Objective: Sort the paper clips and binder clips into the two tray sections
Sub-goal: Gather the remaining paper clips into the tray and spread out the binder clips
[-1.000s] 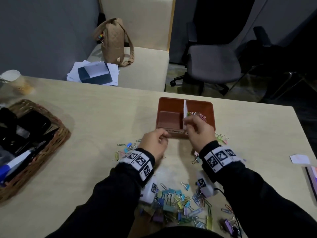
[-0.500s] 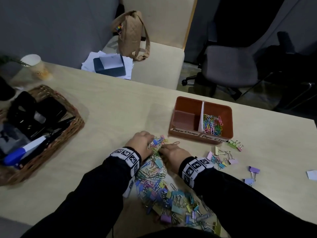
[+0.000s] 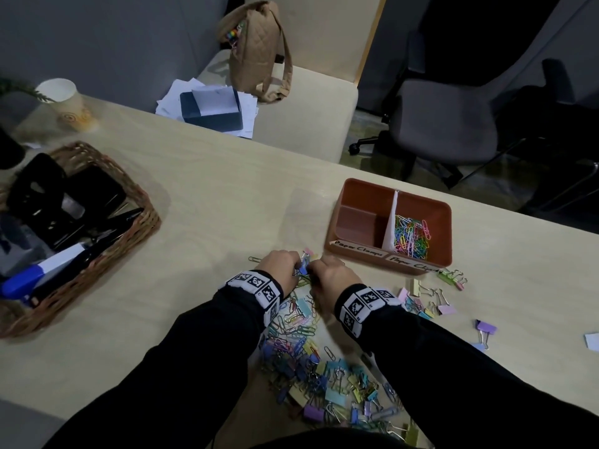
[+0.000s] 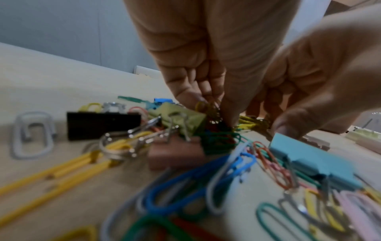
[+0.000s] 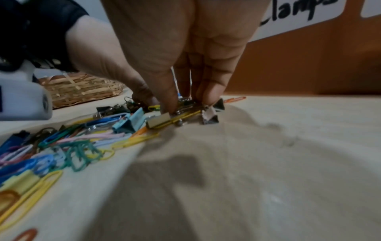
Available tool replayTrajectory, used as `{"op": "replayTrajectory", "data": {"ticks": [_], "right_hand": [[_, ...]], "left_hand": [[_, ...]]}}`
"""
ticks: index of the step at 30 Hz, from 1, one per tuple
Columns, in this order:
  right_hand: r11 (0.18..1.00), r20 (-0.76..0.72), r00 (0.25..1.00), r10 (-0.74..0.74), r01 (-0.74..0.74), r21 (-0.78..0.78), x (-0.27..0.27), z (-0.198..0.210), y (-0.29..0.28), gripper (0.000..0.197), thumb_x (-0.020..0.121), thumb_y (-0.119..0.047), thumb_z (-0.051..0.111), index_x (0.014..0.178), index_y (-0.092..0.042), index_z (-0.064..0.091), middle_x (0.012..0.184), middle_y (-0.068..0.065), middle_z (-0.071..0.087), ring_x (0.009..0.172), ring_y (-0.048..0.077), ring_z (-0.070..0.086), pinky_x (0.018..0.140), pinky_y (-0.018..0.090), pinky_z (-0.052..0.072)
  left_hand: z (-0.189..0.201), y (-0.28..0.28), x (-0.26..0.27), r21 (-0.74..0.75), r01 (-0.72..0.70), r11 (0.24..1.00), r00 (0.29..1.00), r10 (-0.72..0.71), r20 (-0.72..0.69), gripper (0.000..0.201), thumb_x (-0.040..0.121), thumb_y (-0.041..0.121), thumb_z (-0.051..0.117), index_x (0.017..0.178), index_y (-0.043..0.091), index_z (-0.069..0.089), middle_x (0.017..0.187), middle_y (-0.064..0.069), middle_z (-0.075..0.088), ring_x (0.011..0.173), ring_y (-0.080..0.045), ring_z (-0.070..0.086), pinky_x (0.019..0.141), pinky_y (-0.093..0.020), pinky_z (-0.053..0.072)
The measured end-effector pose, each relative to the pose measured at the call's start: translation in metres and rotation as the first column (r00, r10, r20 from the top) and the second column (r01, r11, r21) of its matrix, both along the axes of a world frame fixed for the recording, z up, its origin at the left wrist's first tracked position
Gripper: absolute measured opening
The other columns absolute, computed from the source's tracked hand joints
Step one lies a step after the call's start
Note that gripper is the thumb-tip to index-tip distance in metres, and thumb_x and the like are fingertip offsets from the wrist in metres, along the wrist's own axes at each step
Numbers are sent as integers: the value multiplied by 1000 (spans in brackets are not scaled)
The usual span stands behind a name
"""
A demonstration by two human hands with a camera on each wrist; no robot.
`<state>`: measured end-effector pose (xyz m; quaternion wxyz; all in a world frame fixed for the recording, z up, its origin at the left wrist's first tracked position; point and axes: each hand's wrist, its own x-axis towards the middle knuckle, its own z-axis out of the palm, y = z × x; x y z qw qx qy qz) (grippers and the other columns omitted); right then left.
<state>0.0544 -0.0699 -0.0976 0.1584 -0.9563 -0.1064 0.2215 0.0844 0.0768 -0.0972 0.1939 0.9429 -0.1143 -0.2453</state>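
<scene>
Both hands are working at the far edge of the mixed pile (image 3: 311,358), on the side of it nearest the tray (image 3: 444,234). The left hand (image 3: 280,265) is pinching a tangled bunch of paper clips (image 4: 216,130) between thumb and fingertips, its fingers (image 4: 185,91) curling down onto the table (image 3: 201,202). The right hand (image 3: 327,278) is meeting it from the tray side, its fingers (image 5: 210,91) closing on clips at the same spot; a yellow binder clip (image 5: 158,122) is lying against its fingertips, and whether that clip is inside the grip cannot be told.

The pile itself is spreading from the hands back toward the person, paper clips and binder clips interleaved. More binder clips (image 3: 428,299) are lying loose just in front of the tray. In the tray, the right section is holding coloured paper clips (image 3: 410,234); the left section (image 3: 359,222), labelled "Paper Clamps", is showing only bare floor.

Risk, as a judgement: the wire loops are hooking one another and the binder-clip handles, so a lift from here is likely to be dragging a binder clip into the paper-clip section, or shedding clips over the table on the way to the tray.
</scene>
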Motion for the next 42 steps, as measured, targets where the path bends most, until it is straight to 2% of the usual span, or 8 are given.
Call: {"op": "replayTrajectory", "data": {"ticks": [9,13,16,20,29,33,37,42], "right_hand": [[996,54,995,-83,84,-23,-12,0,-1,21,86,-13,57,107,-14,57,106,6,56,105,27,53,80,31,45],[996,87,992,-90,87,34,-16,1,1,33,87,-24,59,118,-15,54,116,5,52,110,25,49,87,33,44],[998,57,996,-65,66,-11,-13,-2,6,42,84,-30,65,121,-14,54,120,6,50,115,25,45,93,33,42],[999,54,998,-18,20,-51,-9,-4,13,27,89,-19,58,115,-11,60,114,8,53,112,27,49,89,31,43],[989,-19,1000,-19,16,-147,-22,0,10,42,78,-13,68,117,-10,52,116,7,52,112,25,49,93,33,45],[989,-43,990,-132,128,-77,-27,8,3,25,83,-12,62,107,-17,53,108,4,60,102,25,56,85,32,47],[910,-103,918,-382,393,130,-31,14,-6,14,88,-10,52,94,-23,56,87,-2,66,81,21,61,73,27,49],[679,-315,770,-555,638,362,-29,9,-10,31,89,2,45,79,-24,61,90,0,71,79,22,67,74,36,58]], "left_hand": [[-7,9,-10,-36,-60,998,998,60,6,21,92,9,56,109,16,65,111,-10,57,104,-29,57,86,-33,44],[-5,13,-15,-164,-159,974,987,161,-2,31,90,4,54,117,14,63,106,-10,63,99,-27,60,87,-34,47],[-2,15,-19,-244,-234,941,972,225,-67,40,80,-1,67,117,13,61,103,-7,62,94,-24,61,85,-31,49],[-4,17,-25,-112,-135,985,990,129,-58,46,74,12,77,115,17,58,111,-6,54,99,-24,55,90,-34,46],[-3,15,-32,-102,-104,989,995,104,-12,27,84,3,55,105,18,62,96,-5,67,91,-26,63,81,-34,51],[-2,18,-34,-136,-118,984,993,121,16,24,92,9,50,108,19,65,102,-4,68,93,-25,63,83,-34,51],[3,23,-35,-163,-143,976,988,150,28,26,96,10,45,106,20,67,109,-6,58,99,-25,59,86,-30,46],[15,30,-37,-212,-289,933,957,284,-56,25,92,3,44,87,16,65,105,-6,60,93,-23,61,86,-29,46]]}}
